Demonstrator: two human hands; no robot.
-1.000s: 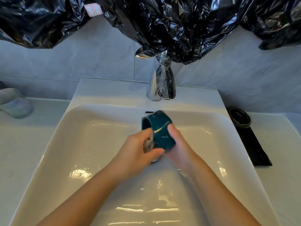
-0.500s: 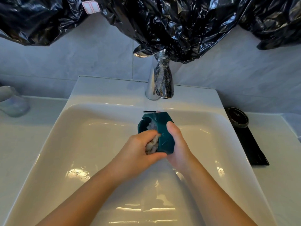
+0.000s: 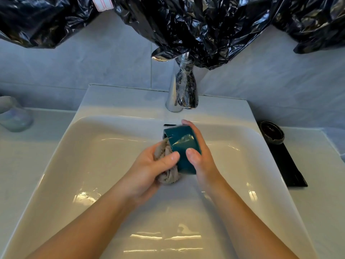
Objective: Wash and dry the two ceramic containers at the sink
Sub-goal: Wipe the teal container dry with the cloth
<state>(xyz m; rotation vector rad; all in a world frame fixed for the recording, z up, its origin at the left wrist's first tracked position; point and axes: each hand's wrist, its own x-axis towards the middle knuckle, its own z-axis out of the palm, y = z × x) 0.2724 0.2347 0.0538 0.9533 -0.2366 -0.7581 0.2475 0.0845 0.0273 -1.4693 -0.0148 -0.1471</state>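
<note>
A teal ceramic container (image 3: 180,146) hangs over the middle of the white sink (image 3: 93,156), tipped on its side with its opening toward the left. My right hand (image 3: 199,156) grips it from the right, thumb on its near wall and fingers over the top. My left hand (image 3: 149,171) is shut on a crumpled grey cloth (image 3: 168,172) pressed against the container's left side and underside. A second, dark ceramic container (image 3: 272,132) sits on the counter at the right, at the far end of a black tray (image 3: 287,167).
The chrome tap (image 3: 182,86) stands behind the basin; no water stream is visible. Crinkled black plastic (image 3: 186,25) hangs along the wall above it. A clear glass object (image 3: 13,114) rests on the left counter.
My right hand has turned the teal container and shifted its grip over the top. The cloth has come out of the opening and now rubs the outside and bottom.
</note>
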